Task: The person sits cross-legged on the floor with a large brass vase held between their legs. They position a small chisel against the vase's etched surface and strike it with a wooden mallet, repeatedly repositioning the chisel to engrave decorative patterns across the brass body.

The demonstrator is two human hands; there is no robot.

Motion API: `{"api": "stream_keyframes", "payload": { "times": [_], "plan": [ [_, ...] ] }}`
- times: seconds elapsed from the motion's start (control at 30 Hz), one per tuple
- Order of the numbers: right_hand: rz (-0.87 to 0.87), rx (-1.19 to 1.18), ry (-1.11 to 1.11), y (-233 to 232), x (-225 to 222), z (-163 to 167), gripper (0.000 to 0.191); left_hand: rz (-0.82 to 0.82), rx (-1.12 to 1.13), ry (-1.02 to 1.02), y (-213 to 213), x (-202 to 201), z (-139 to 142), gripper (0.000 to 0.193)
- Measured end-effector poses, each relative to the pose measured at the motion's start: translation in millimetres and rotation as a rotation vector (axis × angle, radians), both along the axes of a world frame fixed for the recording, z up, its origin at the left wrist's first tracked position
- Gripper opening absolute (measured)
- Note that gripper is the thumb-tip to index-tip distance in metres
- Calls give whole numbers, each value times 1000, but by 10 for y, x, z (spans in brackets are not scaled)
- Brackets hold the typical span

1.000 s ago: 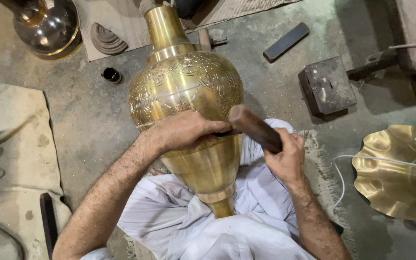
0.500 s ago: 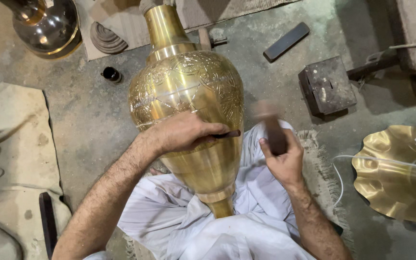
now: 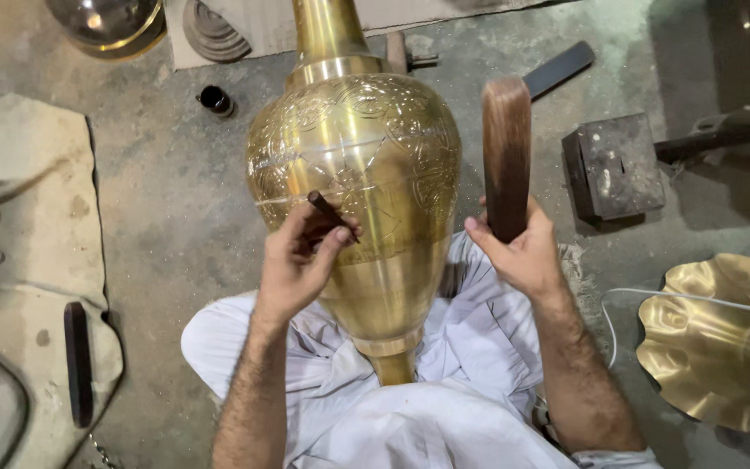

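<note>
A large engraved brass vase lies across my lap, neck pointing away from me. My left hand pinches a small dark chisel whose tip rests on the vase's belly, at the edge of the engraved band. My right hand grips a brown wooden mallet, held upright to the right of the vase and apart from the chisel. My white trousers show under the vase.
A scalloped brass dish lies at the right. A dark metal block and a flat black bar lie beyond the mallet. A shiny round vessel sits top left, a small black cap near it, and cloth padding at the left.
My right hand has lifted the mallet away from the chisel, from lying across the vase to standing upright at the right. The left hand has shifted and now shows the chisel.
</note>
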State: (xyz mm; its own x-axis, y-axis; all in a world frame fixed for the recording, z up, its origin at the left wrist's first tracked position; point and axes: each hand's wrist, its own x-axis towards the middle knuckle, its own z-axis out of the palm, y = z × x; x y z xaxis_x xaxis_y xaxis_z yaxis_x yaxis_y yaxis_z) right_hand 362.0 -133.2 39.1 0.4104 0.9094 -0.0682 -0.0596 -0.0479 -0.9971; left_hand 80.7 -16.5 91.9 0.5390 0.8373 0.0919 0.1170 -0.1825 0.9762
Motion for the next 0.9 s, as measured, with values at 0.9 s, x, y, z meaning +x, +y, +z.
{"api": "stream_keyframes", "payload": {
  "times": [0.9],
  "plan": [
    [446, 252, -1444, 964, -484, 1733, 44, 14, 202, 33, -2, -173, -307, 34]
  ]
}}
